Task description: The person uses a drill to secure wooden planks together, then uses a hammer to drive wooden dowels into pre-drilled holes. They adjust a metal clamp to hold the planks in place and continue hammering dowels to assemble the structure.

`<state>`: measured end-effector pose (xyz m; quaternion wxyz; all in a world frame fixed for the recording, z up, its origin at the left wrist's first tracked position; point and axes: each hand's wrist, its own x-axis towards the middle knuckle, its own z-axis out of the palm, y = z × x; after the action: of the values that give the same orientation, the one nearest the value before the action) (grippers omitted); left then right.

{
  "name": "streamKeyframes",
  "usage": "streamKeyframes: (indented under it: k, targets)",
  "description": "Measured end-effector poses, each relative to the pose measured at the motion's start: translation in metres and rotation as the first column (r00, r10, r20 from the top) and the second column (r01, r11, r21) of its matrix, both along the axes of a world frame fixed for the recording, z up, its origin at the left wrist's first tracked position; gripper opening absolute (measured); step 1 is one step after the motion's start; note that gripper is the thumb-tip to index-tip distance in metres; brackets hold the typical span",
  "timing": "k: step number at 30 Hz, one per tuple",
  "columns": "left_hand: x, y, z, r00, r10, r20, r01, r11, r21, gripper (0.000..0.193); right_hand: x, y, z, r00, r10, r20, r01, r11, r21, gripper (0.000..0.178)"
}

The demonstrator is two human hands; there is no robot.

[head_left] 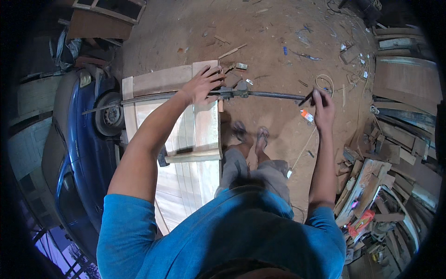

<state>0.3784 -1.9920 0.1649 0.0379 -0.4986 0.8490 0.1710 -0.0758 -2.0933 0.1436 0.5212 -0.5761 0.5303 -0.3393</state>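
A long metal bar clamp (pixel 274 95) lies across a pale wooden door panel (pixel 206 122), its screw end reaching out past the panel's right edge. My left hand (pixel 203 86) rests on the panel's far right corner with its fingers apart, beside the clamp's jaw (pixel 226 93). Out to the right, my right hand (pixel 324 110) is closed around the dark handle (pixel 306 98) at the end of the clamp's screw. A narrow wood strip (pixel 194 156) crosses the panel nearer to me. By that strip's left end is a dark object (pixel 162 157), perhaps a hammer head.
A blue car (pixel 86 153) stands close on the left. Wood scraps (pixel 232 50) and a small orange-and-white container (pixel 306 115) lie on the dirt floor. A pale cord (pixel 304 151) runs along the ground. Stacked boards (pixel 371 186) line the right side.
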Motion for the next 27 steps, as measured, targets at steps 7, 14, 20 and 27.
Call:
streamKeyframes:
  k: [7,14,20,27]
  targets:
    - [-0.003,-0.008,0.001,1.0,-0.017,0.026,0.017,1.0,-0.013,0.062,0.009,-0.067,-0.119,0.999,0.037,0.02,-0.039,0.991,0.13,0.027]
    - [0.001,0.0,-0.003,1.0,0.003,0.02,-0.002,1.0,-0.027,0.06,-0.039,0.041,-0.096,0.997,0.058,0.052,-0.076,0.856,0.511,0.029]
    - [0.0,0.0,-0.003,1.0,-0.003,0.015,0.004,0.999,-0.053,0.058,-0.002,0.072,0.023,0.991,-0.058,0.125,0.054,0.998,0.034,0.033]
    - [0.001,-0.004,-0.004,0.999,-0.023,0.025,0.024,0.999,-0.046,0.064,0.021,-0.054,-0.039,1.0,-0.025,-0.008,0.023,0.983,-0.18,0.037]
